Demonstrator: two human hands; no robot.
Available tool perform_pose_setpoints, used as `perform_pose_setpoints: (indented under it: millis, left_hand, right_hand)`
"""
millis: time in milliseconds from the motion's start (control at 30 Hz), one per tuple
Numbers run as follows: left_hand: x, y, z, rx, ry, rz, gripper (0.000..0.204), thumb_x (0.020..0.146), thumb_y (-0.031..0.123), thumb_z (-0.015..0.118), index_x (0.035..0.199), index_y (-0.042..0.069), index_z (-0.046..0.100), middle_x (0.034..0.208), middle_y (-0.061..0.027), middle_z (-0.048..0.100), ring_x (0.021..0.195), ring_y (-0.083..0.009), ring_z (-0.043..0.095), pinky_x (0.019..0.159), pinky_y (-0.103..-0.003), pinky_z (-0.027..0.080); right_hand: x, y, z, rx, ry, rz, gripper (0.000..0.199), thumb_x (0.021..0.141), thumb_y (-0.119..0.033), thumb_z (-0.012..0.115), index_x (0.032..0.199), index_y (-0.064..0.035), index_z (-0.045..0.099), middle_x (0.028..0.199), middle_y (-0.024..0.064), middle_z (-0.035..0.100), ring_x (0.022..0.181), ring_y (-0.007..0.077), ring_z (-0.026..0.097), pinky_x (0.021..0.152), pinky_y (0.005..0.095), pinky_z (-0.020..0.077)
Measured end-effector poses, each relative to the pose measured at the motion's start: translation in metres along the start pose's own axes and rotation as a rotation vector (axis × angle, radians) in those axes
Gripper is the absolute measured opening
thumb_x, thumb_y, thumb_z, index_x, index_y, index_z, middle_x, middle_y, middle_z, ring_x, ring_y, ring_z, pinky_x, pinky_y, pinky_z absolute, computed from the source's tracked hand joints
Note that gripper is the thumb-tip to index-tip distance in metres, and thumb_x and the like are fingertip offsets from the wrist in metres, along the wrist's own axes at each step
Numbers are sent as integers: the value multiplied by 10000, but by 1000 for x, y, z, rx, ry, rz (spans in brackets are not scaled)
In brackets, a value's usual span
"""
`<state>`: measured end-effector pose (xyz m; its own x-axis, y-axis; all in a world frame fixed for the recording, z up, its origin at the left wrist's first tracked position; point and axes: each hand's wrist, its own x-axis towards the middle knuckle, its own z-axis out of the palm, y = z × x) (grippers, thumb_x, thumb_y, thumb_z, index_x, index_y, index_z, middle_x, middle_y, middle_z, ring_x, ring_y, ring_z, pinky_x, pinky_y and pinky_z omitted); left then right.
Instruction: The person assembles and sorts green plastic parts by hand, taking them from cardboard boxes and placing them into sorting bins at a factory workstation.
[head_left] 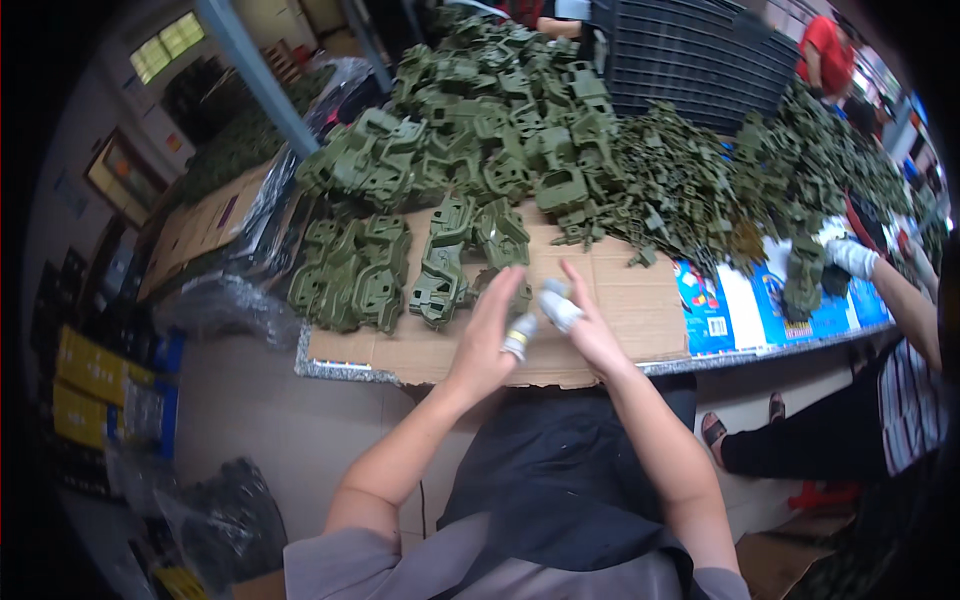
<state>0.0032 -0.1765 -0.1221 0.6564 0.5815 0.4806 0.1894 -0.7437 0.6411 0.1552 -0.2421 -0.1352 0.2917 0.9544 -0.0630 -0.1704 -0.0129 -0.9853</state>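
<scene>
One long green shell (440, 265) lies pointing away from the table's (340, 370) front edge, toward the left corner; left hand (487, 335)'s nearer, right hand (592, 332) farther, both looking loose and empty.

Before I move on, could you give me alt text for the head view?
A person's left hand and right hand, with white finger coverings, are open and apart over a cardboard sheet, close to green molded parts. Heaps of green pieces lie beyond them; at right, a co-worker's white-covered hand is beside another green part.
</scene>
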Motion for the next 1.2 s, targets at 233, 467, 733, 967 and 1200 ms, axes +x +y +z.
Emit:
perform_pose_setpoints:
  millis: [233,467,733,967,1200]
  left_hand:
    - [0,-20,1,-761,293,-182,629,892,149,490,1412,118,138,1285,-166,426,1174,-236,433,991,-333,325]
    - [-8,-13,8,-824,267,-338,781,821,62,585,1424,129,93,1360,-184,314,1233,-270,364,999,-361,324]
    - [-17,-2,33,-577,45,-69,737,864,146,550,1422,62,77,1434,-168,200,1242,-241,357,1007,-355,334]
    - [-27,-36,-14,-1360,-144,-588,514,955,436,274,1265,40,381,1160,-203,506,848,-294,614,706,-421,552]
    - [-63,-17,10,-1852,-467,-444,795,735,357,690,1338,40,282,1260,-206,426,952,-393,582,780,-518,519]
  right_hand:
    - [54,-13,34,-632,8,13,923,617,-176,622,1402,-17,162,1256,295,435,1159,338,474,940,350,398]
    - [1,-54,9,-1381,277,-310,795,685,-110,640,1384,-84,262,1129,265,463,1054,420,480,885,418,409]
    - [-55,-15,-16,-496,-66,-393,690,795,-171,575,1396,-64,253,1351,177,390,1242,263,395,1014,326,306]
    - [-41,-66,-52,-1116,-71,54,537,794,-192,569,1305,-103,431,1263,185,475,1145,313,487,953,379,388]
    - [13,-48,-148,-1697,690,-390,319,718,-82,579,1032,-134,605,953,129,501,889,288,517,731,382,471]
